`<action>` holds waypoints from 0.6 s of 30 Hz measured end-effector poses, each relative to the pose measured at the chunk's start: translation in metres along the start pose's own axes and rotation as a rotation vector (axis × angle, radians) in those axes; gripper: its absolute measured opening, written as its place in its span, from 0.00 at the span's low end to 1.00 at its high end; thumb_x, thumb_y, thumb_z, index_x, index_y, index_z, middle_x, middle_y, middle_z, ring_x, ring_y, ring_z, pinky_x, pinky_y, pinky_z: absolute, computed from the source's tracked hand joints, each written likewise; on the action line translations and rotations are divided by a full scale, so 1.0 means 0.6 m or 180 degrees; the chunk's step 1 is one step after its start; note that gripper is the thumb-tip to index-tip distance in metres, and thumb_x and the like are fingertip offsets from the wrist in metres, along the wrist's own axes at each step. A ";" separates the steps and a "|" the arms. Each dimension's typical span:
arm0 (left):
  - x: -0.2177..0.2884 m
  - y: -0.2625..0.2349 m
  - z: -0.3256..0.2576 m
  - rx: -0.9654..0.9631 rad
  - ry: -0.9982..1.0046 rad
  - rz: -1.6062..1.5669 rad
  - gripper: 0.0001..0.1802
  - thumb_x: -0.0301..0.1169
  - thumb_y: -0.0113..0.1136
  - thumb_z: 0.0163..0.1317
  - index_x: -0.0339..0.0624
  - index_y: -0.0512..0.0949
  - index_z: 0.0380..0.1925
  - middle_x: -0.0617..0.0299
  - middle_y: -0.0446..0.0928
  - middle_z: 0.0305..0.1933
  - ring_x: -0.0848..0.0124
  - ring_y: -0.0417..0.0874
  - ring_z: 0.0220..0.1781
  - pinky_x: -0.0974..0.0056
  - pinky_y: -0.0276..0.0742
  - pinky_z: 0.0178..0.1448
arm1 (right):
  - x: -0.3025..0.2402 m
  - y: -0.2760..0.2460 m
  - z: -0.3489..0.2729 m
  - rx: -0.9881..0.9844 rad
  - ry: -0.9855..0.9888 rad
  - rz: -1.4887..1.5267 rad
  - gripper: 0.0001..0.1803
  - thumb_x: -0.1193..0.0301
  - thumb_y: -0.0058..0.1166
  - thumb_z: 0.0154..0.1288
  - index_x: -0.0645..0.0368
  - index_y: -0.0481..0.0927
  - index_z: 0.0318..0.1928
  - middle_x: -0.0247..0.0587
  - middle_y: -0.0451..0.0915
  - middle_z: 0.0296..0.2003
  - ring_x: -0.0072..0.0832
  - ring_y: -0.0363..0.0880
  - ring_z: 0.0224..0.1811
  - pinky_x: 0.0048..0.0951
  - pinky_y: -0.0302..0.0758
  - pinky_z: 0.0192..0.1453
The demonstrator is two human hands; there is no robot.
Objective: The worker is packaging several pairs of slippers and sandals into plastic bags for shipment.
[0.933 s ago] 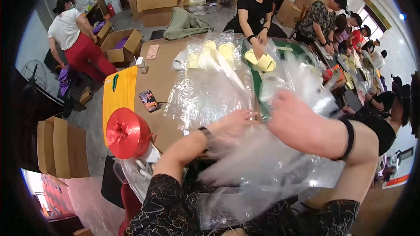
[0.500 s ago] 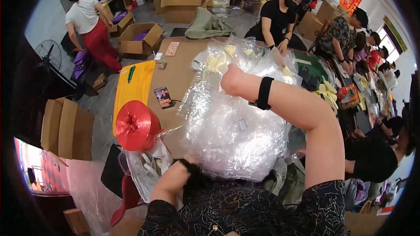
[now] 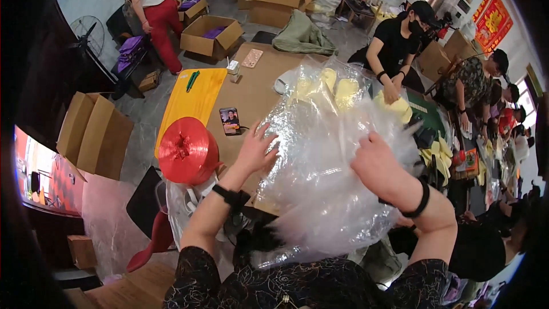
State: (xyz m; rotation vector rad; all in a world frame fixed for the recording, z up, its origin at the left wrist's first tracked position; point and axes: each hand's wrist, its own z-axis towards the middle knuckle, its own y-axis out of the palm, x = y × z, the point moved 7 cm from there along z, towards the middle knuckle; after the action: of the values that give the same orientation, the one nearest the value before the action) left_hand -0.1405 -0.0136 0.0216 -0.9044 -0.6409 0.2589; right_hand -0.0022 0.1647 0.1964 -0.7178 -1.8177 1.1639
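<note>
1. Where the brown table [image 3: 260,88] meets the person's lap, a big clear plastic bag [image 3: 326,171] bulges between both hands, resting over the table's near edge.
2. Left hand [image 3: 255,150] lies flat against the bag's left side, fingers spread apart; a dark watch sits on that wrist.
3. Right hand [image 3: 374,160] grips the bag's upper right, fingers curled into the film and clamped on it; a black band circles the wrist.
4. Yellow pieces [image 3: 334,86] show through the top of the bag.
5. On the table lie a phone [image 3: 230,121] just left of the left hand, a yellow sheet [image 3: 191,100] along the left edge with a green tool [image 3: 192,80] on it, and a small pinkish case [image 3: 252,58] at the far end.
6. A red spool of twine [image 3: 187,150] stands at the near left corner, beside the left forearm.
7. Across the table a worker in black [image 3: 397,40] handles a yellow item [image 3: 394,106]; more people sit along the right side.
8. Around the grey floor stand open cardboard boxes [image 3: 213,35], folded cartons [image 3: 94,131] at left, a fan [image 3: 87,37], and a person in red trousers [image 3: 155,6] by the far boxes.
9. Windows light the far right wall, where a red hanging [image 3: 493,14] shows.
</note>
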 end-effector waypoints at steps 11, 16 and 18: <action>0.131 0.217 0.201 -0.1387 0.1844 -0.0092 0.32 0.35 0.63 0.52 0.50 0.69 0.60 0.49 0.70 0.60 0.50 0.74 0.59 0.51 0.74 0.60 | -0.006 -0.042 -0.205 -0.0044 0.1027 0.0410 0.00 0.72 0.53 0.46 0.53 0.76 0.22 0.35 0.73 0.25 0.33 0.71 0.38 0.34 0.64 0.49; 0.184 0.282 0.264 -0.1906 0.1729 0.0315 0.45 0.46 0.65 0.53 0.73 0.56 0.71 0.49 0.54 0.75 0.49 0.78 0.54 0.53 0.79 0.52 | -0.010 -0.034 -0.264 -0.0111 0.1388 0.0462 0.02 0.71 0.53 0.45 0.53 0.75 0.24 0.35 0.73 0.25 0.32 0.71 0.37 0.34 0.64 0.49; 0.197 0.311 0.269 -0.2209 0.1703 0.0474 0.44 0.52 0.63 0.54 0.70 0.56 0.71 0.51 0.54 0.75 0.51 0.76 0.57 0.52 0.77 0.53 | -0.009 -0.024 -0.281 -0.0205 0.1511 0.0489 0.02 0.71 0.53 0.45 0.53 0.76 0.24 0.34 0.73 0.25 0.32 0.71 0.37 0.34 0.64 0.49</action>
State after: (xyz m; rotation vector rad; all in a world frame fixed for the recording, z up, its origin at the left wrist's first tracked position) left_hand -0.1369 0.2587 -0.0063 -1.6187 -0.1484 -0.0926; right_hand 0.1479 0.2275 0.2441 -1.0848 -1.4229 0.9330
